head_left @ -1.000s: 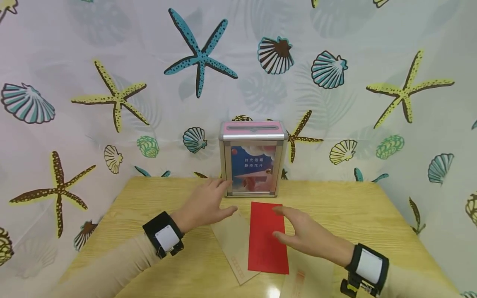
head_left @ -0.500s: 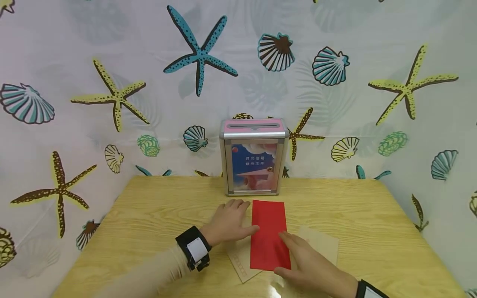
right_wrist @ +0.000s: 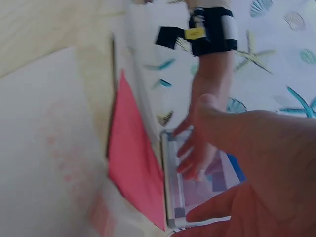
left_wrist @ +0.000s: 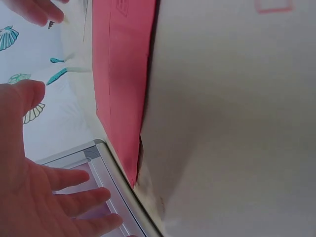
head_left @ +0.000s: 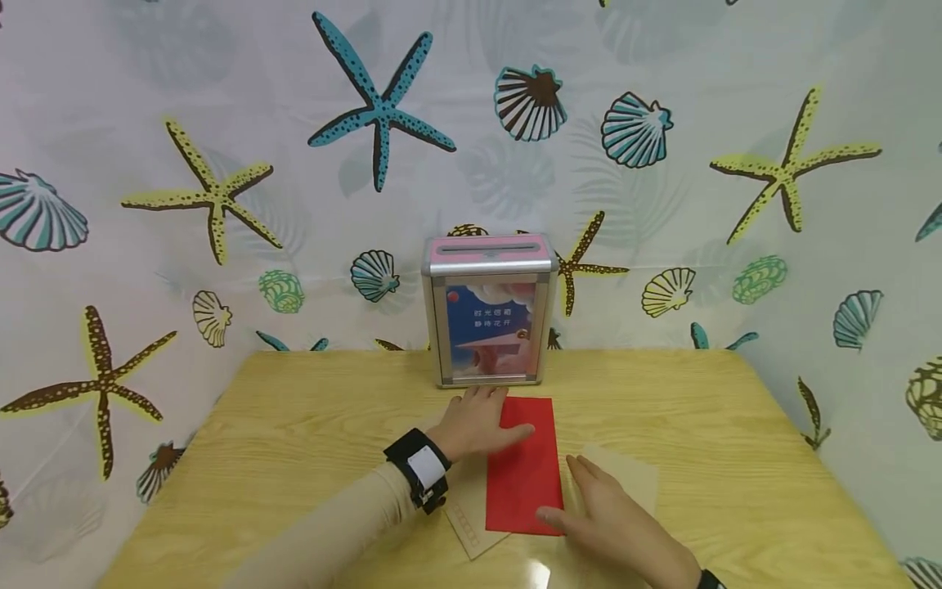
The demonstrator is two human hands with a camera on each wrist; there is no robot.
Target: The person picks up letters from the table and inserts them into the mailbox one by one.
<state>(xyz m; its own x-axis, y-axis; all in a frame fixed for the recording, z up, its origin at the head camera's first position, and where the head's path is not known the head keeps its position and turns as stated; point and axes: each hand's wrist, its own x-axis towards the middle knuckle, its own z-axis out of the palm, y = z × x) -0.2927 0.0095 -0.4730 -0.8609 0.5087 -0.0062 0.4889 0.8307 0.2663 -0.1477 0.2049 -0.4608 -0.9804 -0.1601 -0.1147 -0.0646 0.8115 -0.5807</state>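
Note:
A red envelope [head_left: 524,483] lies on the table between my two hands, over part of a beige envelope [head_left: 468,523] on its left. My left hand [head_left: 474,425] is at the red envelope's upper left edge, thumb extending over it. Whether it touches the paper I cannot tell. My right hand [head_left: 618,515] is at the lower right edge, its thumb by the corner, over another beige envelope [head_left: 633,474] that it partly hides. Both hands have extended fingers. In the left wrist view the fingers of my left hand [left_wrist: 54,197] are spread, nothing between them.
A silver-framed letter box [head_left: 489,327] with a pink slotted top stands upright behind the envelopes. The wooden table [head_left: 309,425] runs back to a cloth [head_left: 309,213] printed with starfish and shells. A black band [head_left: 419,466] is on my left wrist.
My left hand has moved right and slightly nearer, from beside the letter box to the red envelope's edge. My right hand has drawn nearer, off the middle of the red envelope.

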